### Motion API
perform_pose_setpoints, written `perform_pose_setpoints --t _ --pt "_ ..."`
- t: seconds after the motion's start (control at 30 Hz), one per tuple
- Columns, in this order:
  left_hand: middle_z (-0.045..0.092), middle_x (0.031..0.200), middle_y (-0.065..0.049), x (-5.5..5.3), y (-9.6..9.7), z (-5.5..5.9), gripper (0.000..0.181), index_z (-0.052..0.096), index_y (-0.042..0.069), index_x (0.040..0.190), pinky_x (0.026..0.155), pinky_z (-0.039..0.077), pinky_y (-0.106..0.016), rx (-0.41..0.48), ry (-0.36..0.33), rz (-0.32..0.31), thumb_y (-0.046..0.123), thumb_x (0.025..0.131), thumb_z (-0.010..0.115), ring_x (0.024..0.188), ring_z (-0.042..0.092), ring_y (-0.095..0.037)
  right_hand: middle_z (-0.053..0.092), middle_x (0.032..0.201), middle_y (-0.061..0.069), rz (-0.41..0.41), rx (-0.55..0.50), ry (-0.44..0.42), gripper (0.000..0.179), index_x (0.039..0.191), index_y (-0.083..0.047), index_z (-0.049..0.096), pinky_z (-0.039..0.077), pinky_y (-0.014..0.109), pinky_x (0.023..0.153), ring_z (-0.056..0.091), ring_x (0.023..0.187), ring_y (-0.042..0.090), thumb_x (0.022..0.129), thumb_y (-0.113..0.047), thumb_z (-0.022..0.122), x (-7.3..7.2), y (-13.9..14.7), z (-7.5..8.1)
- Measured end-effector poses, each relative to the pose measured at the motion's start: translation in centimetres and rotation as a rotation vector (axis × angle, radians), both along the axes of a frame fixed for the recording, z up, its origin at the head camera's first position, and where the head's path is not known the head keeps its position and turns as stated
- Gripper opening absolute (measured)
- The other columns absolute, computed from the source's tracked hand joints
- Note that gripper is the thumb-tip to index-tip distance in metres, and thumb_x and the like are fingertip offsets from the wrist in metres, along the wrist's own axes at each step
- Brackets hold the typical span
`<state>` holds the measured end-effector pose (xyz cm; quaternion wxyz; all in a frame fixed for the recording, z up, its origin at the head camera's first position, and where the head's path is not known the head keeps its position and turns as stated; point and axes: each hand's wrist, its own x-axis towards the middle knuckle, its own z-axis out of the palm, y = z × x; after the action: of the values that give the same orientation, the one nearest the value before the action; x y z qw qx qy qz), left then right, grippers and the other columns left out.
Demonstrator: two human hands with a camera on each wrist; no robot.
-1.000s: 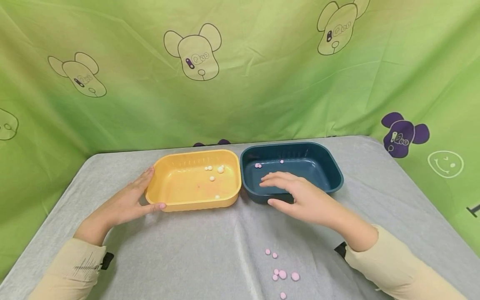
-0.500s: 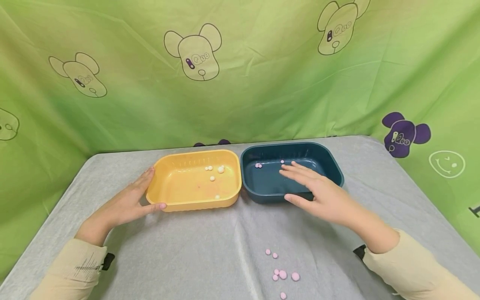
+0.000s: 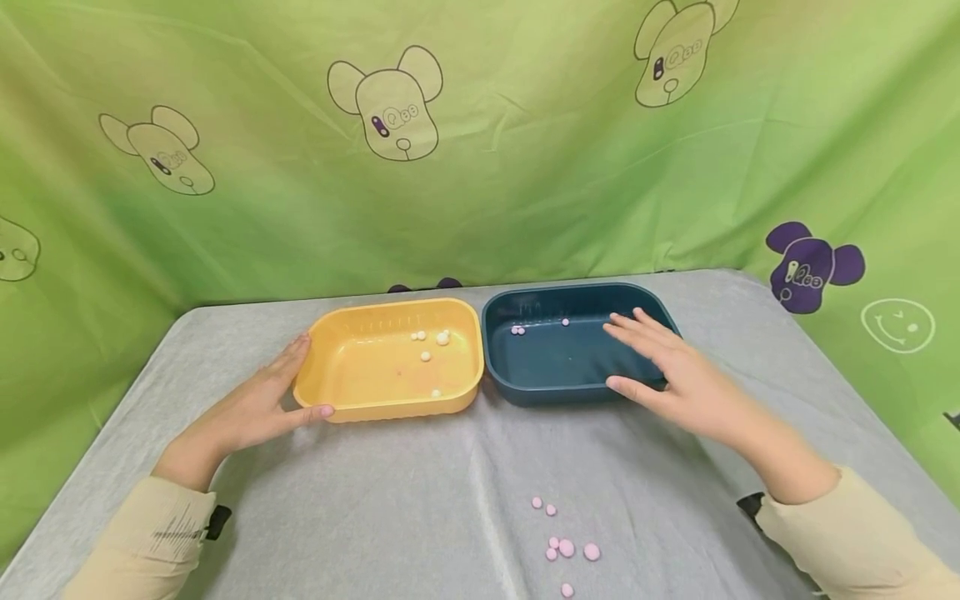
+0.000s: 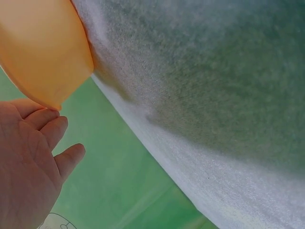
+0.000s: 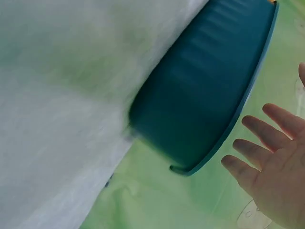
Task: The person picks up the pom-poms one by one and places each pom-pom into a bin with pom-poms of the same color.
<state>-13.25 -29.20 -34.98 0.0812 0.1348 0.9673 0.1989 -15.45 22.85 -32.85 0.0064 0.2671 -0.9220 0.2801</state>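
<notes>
My left hand [image 3: 255,408] rests against the left end of a yellow plastic basin [image 3: 388,410]. Its thumb lies at the near rim, and the fingers stretch along the left side; in the left wrist view, fingertips touch the rim. Several small white balls [image 3: 442,339] lie inside that basin. Over the right end of a dark blue basin [image 3: 555,393] hovers my right hand [image 3: 690,379], fingers spread and holding nothing. Small pink balls [image 3: 517,331] lie in the blue basin. The right wrist view has the right hand [image 5: 274,152] apart from the blue rim.
Several loose pink balls [image 3: 566,548] lie on the grey cloth-covered table [image 3: 360,508], nearer the front. The two basins stand side by side, their ends close together. A green printed curtain [image 3: 525,167] hangs behind the table.
My right hand has moved to the right across the blue basin, from about its middle to its right end, and its fingers have spread. The left hand and both basins have stayed in place.
</notes>
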Motion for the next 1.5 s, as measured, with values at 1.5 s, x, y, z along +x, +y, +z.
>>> perform_pose_setpoints --t 1.5 --pt "0.004 0.168 -0.01 0.6 -0.1 -0.5 0.096 0.008 0.005 0.159 0.116 0.021 -0.066 0.006 0.079 -0.02 0.053 0.094 0.06 0.153 0.014 -0.04 -0.019 0.163 0.02 -0.121 0.116 -0.259 0.107 0.156 0.004 -0.001 0.012 0.068 0.116 -0.007 0.152 0.045 0.092 -0.048 0.066 -2.7 4.1 -1.9"
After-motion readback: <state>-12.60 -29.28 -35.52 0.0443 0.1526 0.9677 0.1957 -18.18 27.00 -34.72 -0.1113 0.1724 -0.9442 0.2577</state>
